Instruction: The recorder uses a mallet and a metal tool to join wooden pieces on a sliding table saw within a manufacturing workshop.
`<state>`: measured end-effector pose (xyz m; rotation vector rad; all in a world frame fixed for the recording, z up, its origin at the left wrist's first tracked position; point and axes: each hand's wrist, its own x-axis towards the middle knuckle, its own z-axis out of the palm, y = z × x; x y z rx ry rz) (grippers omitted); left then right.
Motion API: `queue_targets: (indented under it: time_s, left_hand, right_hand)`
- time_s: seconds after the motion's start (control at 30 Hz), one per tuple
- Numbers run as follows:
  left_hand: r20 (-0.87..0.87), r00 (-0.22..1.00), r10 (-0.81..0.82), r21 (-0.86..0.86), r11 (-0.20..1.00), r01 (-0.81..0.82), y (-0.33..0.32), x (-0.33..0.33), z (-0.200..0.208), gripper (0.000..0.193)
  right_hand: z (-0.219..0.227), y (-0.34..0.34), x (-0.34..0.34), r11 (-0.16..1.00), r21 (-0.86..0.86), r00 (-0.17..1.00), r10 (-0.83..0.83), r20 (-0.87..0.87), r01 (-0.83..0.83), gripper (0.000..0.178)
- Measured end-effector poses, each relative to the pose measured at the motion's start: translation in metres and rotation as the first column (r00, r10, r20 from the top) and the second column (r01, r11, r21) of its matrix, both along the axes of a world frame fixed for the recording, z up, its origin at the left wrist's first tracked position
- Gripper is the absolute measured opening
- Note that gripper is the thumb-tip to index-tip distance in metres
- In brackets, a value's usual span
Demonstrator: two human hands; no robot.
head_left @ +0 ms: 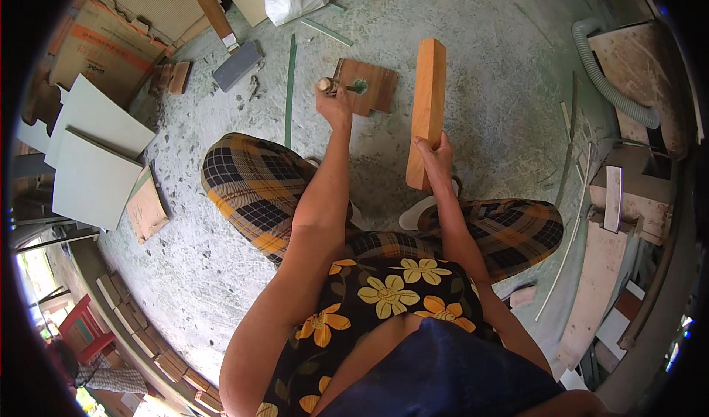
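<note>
I squat on the floor with a brown wooden board (382, 83) lying flat beyond my feet. My left hand (334, 107) is closed round a chisel (326, 85), whose round-ended handle points up. The chisel's shaft reaches right, towards a round hole (360, 87) in the board; whether its tip touches is hard to tell. A long, squared orange-brown wooden block (428, 85) is gripped near its lower end by my right hand (437, 156). The block stands away from the board, to its right, with its far end raised.
Thin green strips (291, 85) lie on the concrete floor. At the upper left is a grey block (238, 66) with a wooden handle. Pale sheets (96, 173) and a cardboard box (103, 44) are on the left. A grey hose (613, 85) and wooden offcuts line the right.
</note>
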<state>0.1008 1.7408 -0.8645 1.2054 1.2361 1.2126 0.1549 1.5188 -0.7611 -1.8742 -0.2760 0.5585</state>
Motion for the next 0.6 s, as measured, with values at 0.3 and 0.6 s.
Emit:
queue_targets:
  time_s: [0.3,0.6]
  left_hand:
    - [-0.157,0.979,-0.134,0.139,0.978,0.156,-0.014,0.002,0.017,0.023]
    - [-0.274,0.957,-0.095,0.050,0.992,0.113,-0.027,-0.022,0.020,0.024]
  right_hand:
    - [-0.015,0.006,0.003,0.998,-0.060,0.999,0.030,0.014,-0.029,0.044]
    - [-0.011,0.024,0.002,0.996,-0.023,0.996,0.091,-0.007,-0.091,0.045]
